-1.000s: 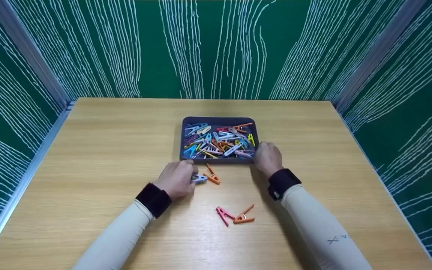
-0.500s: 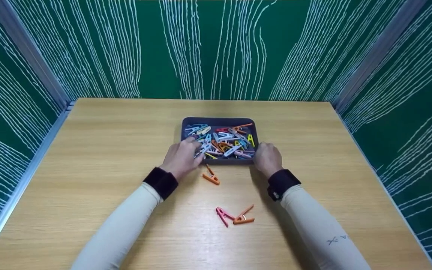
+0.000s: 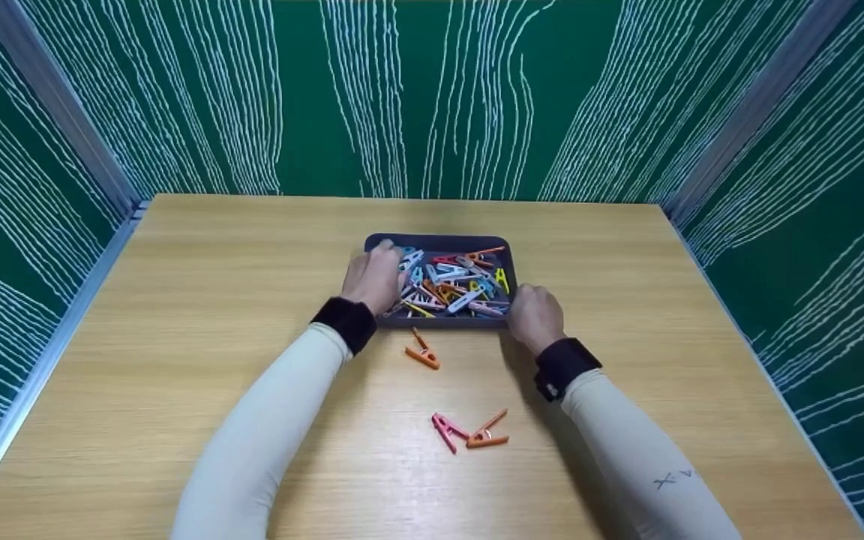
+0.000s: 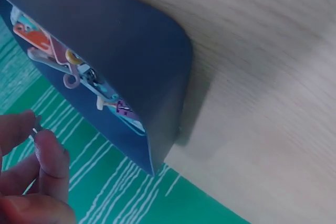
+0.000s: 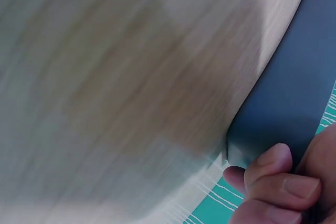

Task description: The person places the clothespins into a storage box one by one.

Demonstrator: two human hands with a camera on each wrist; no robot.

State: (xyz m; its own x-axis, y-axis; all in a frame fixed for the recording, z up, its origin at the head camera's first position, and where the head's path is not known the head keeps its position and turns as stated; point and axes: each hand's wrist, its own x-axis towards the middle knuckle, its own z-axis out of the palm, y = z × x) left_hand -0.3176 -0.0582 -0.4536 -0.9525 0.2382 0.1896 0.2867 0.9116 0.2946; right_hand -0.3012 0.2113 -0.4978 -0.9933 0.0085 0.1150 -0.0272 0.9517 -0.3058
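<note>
A dark tray [image 3: 451, 323] full of colourful plastic clothespins [image 3: 465, 301] sits on the table. Over its left side, my left hand [image 3: 373, 279] pinches a light blue clothespin [image 3: 411, 260]. In the left wrist view, only a small end of it shows between the thumb and a fingertip [image 4: 50, 150]. My right hand [image 3: 535, 315] grips the tray at its near right corner, fingers [image 5: 281, 179] curled against the wall in the right wrist view. An orange clothespin [image 3: 423, 355] lies just in front of the tray.
Closer to the person, a pink clothespin [image 3: 450, 432] and another orange clothespin [image 3: 487, 436] lie side by side on the wooden table [image 3: 252, 300]. Green panels with white wavy lines [image 3: 469, 97] enclose the back and sides.
My left hand has lifted from the table in front of the tray and moved forward over its left side, carrying the clothespin. The right hand stays at the corner.
</note>
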